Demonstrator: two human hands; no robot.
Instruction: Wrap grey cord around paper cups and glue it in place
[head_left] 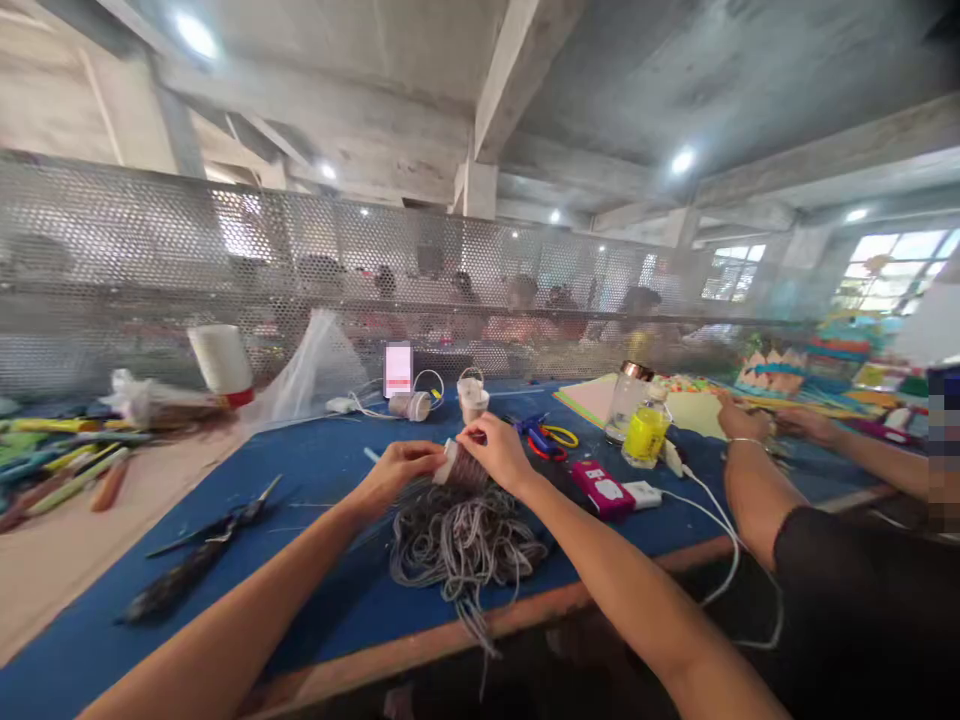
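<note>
Between my two hands is a small cord-wrapped basket, brown-grey with a white rim (457,472), tilted on its side. My left hand (397,470) pinches its white rim from the left. From above, my right hand (496,448) closes its fingers on the basket's upper edge; whether a cord end is in them is too small to make out. Right below lies a loose heap of grey cord (466,545), some strands hanging over the table's front edge. Just behind my hands stands a small white basket with a hooped handle (472,395), and a similar basket (411,405) lies on its side.
Scissors (551,438), a power bank (602,490) with a white cable, a glass bottle (628,400) and a yellow bottle (646,432) sit on the right. A dark tool (202,550) lies left. Nearby are a phone (398,370), a perforated metal screen (300,290) and a co-worker's arm (757,490).
</note>
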